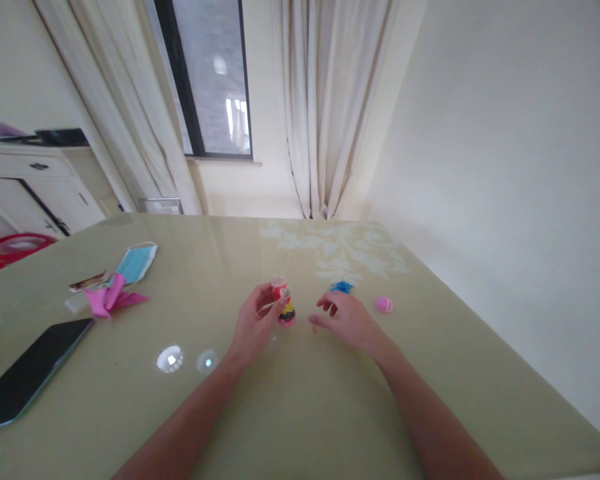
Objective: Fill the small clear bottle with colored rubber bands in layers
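Note:
My left hand is closed around a small clear bottle, held upright near the middle of the table. Its label is red, and bands of yellow, black and pink show lower down. To the right, my right hand hovers low over the table with thumb and forefinger curved and a gap between their tips. A tiny orange bit shows just under that thumb; whether it touches the thumb I cannot tell. Behind the right hand lies a small blue tangled bundle, partly hidden. A pink rounded piece rests beyond it.
On the left of the glossy table lie a black phone, a pink folded paper shape, a blue face mask and a brown-and-white strip. A wall borders the right side; curtains and a window stand behind.

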{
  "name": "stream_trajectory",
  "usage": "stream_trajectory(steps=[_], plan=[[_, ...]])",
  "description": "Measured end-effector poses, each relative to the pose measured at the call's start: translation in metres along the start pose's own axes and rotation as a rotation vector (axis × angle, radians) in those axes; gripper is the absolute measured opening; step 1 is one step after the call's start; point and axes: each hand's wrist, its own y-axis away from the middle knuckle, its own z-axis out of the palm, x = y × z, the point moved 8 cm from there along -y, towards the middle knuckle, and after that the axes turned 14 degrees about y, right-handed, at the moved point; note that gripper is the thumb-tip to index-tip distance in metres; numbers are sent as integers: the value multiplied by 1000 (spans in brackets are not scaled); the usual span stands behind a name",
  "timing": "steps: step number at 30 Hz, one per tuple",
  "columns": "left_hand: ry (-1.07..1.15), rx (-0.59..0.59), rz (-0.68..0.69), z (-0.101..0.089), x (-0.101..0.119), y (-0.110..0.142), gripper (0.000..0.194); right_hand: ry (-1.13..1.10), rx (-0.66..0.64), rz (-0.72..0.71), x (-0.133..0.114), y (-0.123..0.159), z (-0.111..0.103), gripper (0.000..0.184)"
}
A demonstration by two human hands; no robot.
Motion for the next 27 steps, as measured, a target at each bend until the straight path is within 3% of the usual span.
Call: stream_trajectory(steps=[2, 4, 7, 13, 15, 18, 21, 27], plan=[[32, -6, 12, -1, -2, -3, 48, 99, -106, -10, -2, 2, 15, 34], [56, -14, 23, -2, -4, -4, 48, 135, -151, -18, -5, 4, 22, 25], [75, -19, 37, -2, -6, -5, 46, 140, -178, -57, -11, 6, 23, 9], [-71, -42, 107, 1, 3, 0, 43, 187, -169, -58, -13, 3, 22, 18], [-256, -49, 211, 2, 13, 5, 39, 77, -124, -52, -11, 0, 16, 18], [-527, -63, 396, 8, 25, 14, 31, -312, 22, -47, -7, -2, -8, 8], [-639, -121, 523, 16, 27, 21, 29, -643, 164, -59, -4, 0, -30, 19], [-776, -217, 668, 29, 27, 30, 30, -643, 142, -65, -16, 1, -25, 29]])
